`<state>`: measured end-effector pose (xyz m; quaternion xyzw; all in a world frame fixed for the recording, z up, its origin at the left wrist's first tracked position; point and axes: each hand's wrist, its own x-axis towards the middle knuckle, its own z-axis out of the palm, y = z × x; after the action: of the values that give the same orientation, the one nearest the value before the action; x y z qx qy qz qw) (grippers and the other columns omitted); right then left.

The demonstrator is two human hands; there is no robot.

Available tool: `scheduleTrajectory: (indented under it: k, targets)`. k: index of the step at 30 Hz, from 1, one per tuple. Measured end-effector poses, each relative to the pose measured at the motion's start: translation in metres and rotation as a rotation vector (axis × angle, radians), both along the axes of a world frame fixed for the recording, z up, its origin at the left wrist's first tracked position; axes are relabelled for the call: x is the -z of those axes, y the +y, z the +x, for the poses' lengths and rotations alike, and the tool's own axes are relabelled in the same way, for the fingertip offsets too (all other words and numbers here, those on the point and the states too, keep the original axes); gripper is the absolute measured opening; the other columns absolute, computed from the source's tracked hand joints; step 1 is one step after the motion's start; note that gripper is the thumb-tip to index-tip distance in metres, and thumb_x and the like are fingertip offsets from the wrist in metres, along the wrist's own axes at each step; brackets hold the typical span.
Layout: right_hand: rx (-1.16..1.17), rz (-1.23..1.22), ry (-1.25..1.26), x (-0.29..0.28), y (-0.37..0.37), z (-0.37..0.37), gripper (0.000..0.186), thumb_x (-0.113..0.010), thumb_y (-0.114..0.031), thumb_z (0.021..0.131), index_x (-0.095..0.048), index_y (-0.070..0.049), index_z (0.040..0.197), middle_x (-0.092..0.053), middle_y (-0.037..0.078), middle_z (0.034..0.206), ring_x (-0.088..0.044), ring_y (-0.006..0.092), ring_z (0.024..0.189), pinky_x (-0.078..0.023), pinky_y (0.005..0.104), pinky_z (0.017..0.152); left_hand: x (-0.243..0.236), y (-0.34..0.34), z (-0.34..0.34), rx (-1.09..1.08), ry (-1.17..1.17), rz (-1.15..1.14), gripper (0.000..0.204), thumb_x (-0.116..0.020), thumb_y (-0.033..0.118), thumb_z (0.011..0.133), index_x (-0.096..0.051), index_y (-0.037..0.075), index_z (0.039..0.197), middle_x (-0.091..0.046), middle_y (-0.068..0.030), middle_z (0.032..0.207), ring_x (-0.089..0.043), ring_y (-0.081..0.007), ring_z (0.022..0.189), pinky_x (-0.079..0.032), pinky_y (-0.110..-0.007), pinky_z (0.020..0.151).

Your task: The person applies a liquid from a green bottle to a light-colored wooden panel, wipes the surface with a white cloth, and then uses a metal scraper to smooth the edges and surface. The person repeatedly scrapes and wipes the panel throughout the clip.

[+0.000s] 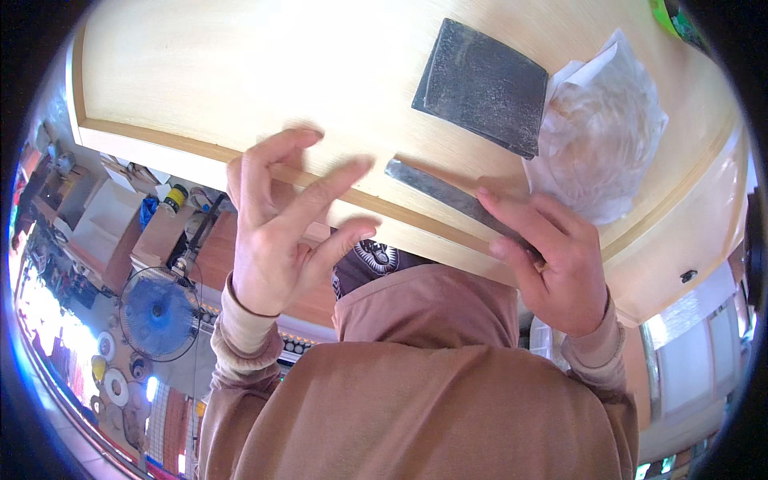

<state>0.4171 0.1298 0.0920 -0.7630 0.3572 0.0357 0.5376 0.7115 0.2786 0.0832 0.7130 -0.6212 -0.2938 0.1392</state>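
A flat grey metal strip (440, 190), like a scraper blade, slants low over the pale wooden panel (184, 72) near its front edge. My right hand (564, 256) pinches its near end between thumb and fingers, and its far tip points up and left. The palm hides any handle. To the left, my left hand (276, 228) is raised over the panel's edge, fingers apart and slightly blurred, holding nothing. Beyond the strip lies a dark, dusty square (484, 88) that looks like folded sandpaper. Right of it rests a crumpled clear plastic bag (604, 132) with pale brownish contents.
A raised wooden lip (192, 150) runs along the panel's front. Something bright green (668, 18) is at the far right corner. A dark knob (688, 276) sticks out at the right. A blue fan (158, 312) and scattered workshop items stand on the left.
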Motion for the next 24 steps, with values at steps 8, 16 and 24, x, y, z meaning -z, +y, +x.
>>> scheduleTrajectory:
  k: [8, 16, 24]
  targets:
    - [-0.182, 0.170, 0.058, -0.005, -0.004, -0.014, 0.052, -0.074, -0.005, 0.096, -0.076, -0.015, 0.148, -0.075, 0.016, 0.095, -0.071, 0.0370, 0.081, -0.058, 0.0487, 0.074, 0.006, 0.008, 0.020, -0.129, 0.053, -0.057, 0.082, -0.106, 0.042, 0.075, -0.067, 0.008, 0.138, -0.062, -0.0147, 0.141, -0.061, -0.0305, 0.123, -0.051, -0.043, 0.101]
    - [-0.066, 0.273, -0.028, 0.013, 0.013, 0.002, 0.039, -0.071, -0.006, 0.103, -0.078, -0.008, 0.141, -0.080, 0.021, 0.105, -0.076, 0.0423, 0.089, -0.060, 0.0492, 0.079, 0.013, 0.018, 0.032, -0.119, -0.173, -0.214, 0.083, -0.092, 0.049, 0.093, -0.057, 0.004, 0.154, -0.047, -0.0189, 0.150, -0.042, -0.0332, 0.143, -0.045, -0.047, 0.110]
    - [-0.089, 0.337, 0.006, 0.014, 0.005, 0.022, 0.035, -0.071, -0.003, 0.105, -0.080, -0.005, 0.139, -0.083, 0.021, 0.115, -0.081, 0.0330, 0.098, -0.060, 0.0384, 0.085, 0.057, 0.023, 0.041, -0.456, -0.002, -0.417, 0.045, -0.059, 0.008, 0.111, -0.047, -0.002, 0.154, -0.047, -0.0178, 0.148, -0.048, -0.0244, 0.130, -0.043, -0.037, 0.109]
